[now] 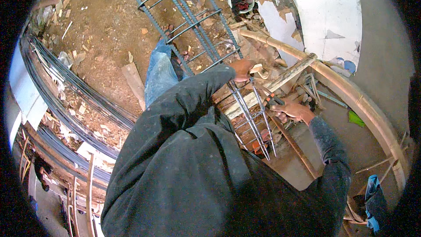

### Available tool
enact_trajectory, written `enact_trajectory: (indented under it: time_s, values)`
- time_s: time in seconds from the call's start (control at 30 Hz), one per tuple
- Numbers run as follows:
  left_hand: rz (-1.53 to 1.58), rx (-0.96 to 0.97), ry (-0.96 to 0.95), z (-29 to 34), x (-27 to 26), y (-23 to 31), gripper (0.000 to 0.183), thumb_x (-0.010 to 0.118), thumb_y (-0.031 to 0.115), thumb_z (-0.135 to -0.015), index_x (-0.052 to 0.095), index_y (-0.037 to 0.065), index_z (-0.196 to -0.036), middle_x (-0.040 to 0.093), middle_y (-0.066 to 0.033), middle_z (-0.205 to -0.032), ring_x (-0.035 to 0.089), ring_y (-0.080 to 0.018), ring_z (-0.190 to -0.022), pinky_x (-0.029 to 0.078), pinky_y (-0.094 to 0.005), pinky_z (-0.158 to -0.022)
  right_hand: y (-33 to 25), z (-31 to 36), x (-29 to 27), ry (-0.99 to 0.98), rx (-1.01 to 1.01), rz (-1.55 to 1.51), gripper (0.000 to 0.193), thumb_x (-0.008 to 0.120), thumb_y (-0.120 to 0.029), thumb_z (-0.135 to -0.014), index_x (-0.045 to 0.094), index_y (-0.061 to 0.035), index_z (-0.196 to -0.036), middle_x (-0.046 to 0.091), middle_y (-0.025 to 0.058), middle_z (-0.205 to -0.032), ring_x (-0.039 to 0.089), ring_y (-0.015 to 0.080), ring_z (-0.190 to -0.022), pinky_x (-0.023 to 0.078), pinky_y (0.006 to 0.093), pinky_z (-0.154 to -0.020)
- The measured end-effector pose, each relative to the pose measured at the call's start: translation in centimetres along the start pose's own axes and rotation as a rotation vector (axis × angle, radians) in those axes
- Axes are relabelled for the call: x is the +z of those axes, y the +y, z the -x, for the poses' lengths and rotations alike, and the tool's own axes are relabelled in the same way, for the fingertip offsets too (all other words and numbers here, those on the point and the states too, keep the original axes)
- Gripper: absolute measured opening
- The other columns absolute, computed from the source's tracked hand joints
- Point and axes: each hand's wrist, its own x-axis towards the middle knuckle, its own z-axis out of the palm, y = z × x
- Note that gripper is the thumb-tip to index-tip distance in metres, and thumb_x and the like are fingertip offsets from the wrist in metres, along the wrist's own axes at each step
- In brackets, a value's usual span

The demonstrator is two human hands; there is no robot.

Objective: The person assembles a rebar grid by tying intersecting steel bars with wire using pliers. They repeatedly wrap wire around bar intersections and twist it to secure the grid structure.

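A long rebar cage (191, 25) of ribbed bars and square stirrups runs from the far side down past my body. My left hand (242, 70) is closed around its right-hand bar; part of the grip is hidden by the sleeve. A pale, short piece (259, 70) lies beside those fingers; I cannot make out what it is. In my right hand (294, 110) are pincers with orange and black handles (275, 100), closed in the fingers. Their jaws point toward the bar, near a stirrup, but whether they touch it is unclear.
A wooden beam (285, 77) crosses under the cage, beside a curved bamboo pole (351, 87). Bundled steel rods (72, 90) lie at left. A bucket (241, 1) with dark contents and a white panel (326, 13) stand beyond. Blue cloth (373, 202) hangs at lower right.
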Motion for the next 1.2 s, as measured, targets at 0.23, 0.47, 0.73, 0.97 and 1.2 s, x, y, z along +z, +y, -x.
enact_trajectory:
  time_s: [0.23, 0.47, 0.73, 0.97, 1.2]
  values:
    - [0.026, -0.065, -0.058, 0.0, -0.5, 0.3, 0.050, 0.073, 0.028, -0.081, 0.059, 0.000, -0.120, 0.068, -0.0289, -0.105, 0.067, -0.0462, -0.100, 0.052, -0.0529, -0.085, -0.1, 1.9, 2.3, 0.171, -0.140, 0.118, 0.052, 0.087, -0.028, -0.081, 0.062, -0.0082, -0.121, 0.071, 0.0070, -0.096, 0.070, 0.0187, -0.071, 0.051, 0.0329, -0.062]
    - [0.005, 0.001, 0.013, 0.1, -0.4, 0.7, 0.044, 0.072, 0.023, -0.079, 0.061, 0.000, -0.116, 0.068, -0.0283, -0.103, 0.068, -0.0430, -0.097, 0.051, -0.0523, -0.081, 2.0, -0.2, 2.9, 0.352, -0.367, 0.562, 0.080, 0.087, -0.025, -0.074, 0.050, 0.0003, -0.141, 0.072, 0.0159, -0.092, 0.068, 0.0253, -0.071, 0.056, 0.0412, -0.066]
    - [-0.057, -0.006, -0.021, 0.2, -0.9, 0.9, 0.051, 0.071, 0.017, -0.078, 0.058, 0.001, -0.126, 0.071, -0.0250, -0.097, 0.070, -0.0422, -0.093, 0.054, -0.0500, -0.082, 2.4, 0.9, 3.9, 0.766, -0.588, 0.980, 0.073, 0.071, -0.035, -0.087, 0.041, 0.0022, -0.143, 0.064, 0.0328, -0.109, 0.058, 0.0480, -0.114, 0.045, 0.0574, -0.098]
    - [0.038, -0.178, -0.117, 0.3, -1.2, 1.4, 0.054, 0.074, 0.028, -0.081, 0.060, 0.002, -0.126, 0.068, -0.0251, -0.103, 0.067, -0.0421, -0.099, 0.052, -0.0508, -0.087, 4.3, -1.5, 2.9, 0.862, -0.371, 1.070, 0.053, 0.066, -0.034, -0.093, 0.053, 0.0012, -0.130, 0.066, 0.0258, -0.103, 0.067, 0.0482, -0.087, 0.053, 0.0567, -0.077]
    - [-0.028, -0.006, -0.012, 0.4, -1.2, 1.5, 0.052, 0.072, 0.027, -0.082, 0.059, 0.003, -0.127, 0.068, -0.0252, -0.102, 0.067, -0.0411, -0.105, 0.050, -0.0519, -0.091, 5.2, -2.9, 2.5, 0.384, -0.392, 0.436, 0.033, 0.066, -0.038, -0.100, 0.056, -0.0069, -0.104, 0.059, 0.0092, -0.073, 0.057, 0.0261, -0.062, 0.046, 0.0404, -0.054]
